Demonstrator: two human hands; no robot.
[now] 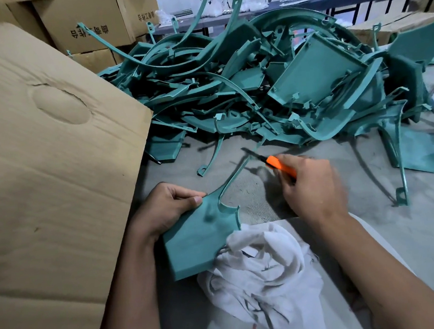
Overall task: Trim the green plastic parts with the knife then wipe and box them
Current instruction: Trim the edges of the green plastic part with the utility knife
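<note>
My left hand [168,208] grips green plastic part [199,242]; my right hand [314,184] grips orange knife [280,166], blade at part's thin arm.

grey table [427,237], green parts [256,87] (heaped), cloth [267,272]

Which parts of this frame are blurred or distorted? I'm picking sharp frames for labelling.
Head view: the knife blade tip is smeared by motion, and the right hand is slightly soft; the left hand and its green plastic part are sharper; wide-angle bending curves the cardboard box; the far bench is overexposed.
</note>
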